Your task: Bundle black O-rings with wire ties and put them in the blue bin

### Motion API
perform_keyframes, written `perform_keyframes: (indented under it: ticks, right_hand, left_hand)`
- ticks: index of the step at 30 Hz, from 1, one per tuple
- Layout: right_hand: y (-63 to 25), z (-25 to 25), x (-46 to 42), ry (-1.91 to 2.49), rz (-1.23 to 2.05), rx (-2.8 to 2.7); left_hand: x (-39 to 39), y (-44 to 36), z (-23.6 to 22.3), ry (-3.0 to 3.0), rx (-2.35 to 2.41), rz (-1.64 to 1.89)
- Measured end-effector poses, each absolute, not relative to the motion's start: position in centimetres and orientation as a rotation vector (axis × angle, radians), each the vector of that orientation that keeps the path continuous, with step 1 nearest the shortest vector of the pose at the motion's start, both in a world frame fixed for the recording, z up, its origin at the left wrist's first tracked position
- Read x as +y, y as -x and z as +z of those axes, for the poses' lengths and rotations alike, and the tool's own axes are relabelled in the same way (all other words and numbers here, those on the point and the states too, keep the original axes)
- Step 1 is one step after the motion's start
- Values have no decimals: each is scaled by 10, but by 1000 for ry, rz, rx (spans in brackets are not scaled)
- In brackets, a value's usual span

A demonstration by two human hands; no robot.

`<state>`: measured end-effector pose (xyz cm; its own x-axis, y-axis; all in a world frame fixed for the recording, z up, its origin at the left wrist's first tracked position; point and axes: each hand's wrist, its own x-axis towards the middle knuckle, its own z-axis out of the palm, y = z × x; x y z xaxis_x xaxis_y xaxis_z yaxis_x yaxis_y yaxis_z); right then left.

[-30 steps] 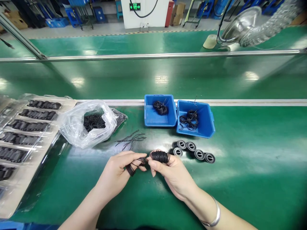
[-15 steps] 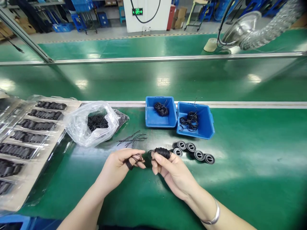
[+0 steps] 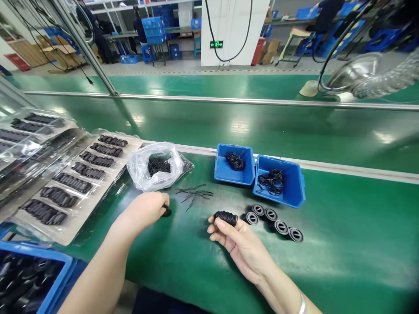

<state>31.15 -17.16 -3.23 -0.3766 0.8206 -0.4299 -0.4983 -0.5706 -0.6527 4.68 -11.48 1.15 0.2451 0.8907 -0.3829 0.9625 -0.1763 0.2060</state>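
Five black cylinders are sitting just beyond the right hand, which is pinching a black loop bundle between thumb and fingers. The left hand is curling near the plastic bag's rim; its fingertip grip I cannot tell. Green tabletop is stretching between them.

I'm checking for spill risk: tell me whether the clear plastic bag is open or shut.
Open. The clear plastic bag has its mouth spread wide, with thin black looped pieces visible inside.
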Motion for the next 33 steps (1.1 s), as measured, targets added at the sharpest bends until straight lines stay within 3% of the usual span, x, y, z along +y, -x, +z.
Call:
perform_keyframes:
  ticks: [7, 9, 12, 15, 20, 33]
  right_hand:
    - [-306, -38, -173, 963, 2031, -623]
    - [-305, -39, -175, 974, 2020, -644]
    - [-302, -39, -177, 965, 2017, -656]
    - [-299, -39, -181, 919, 2052, -645]
    - [-298, -42, -187, 910, 2132, -670]
    - [-282, -32, -188, 627, 2397, -1078]
  left_hand:
    - [-125, -37, 23, -2139, 1830, -233]
    - [-141, -48, 28, -2222, 1901, -92]
    - [-159, -81, 25, -2303, 1482, 247]
    - [-161, -118, 6, -2246, 1030, 362]
    - [-155, -143, -29, -2110, 751, 551]
    - [-188, -104, -46, -1751, 928, 968]
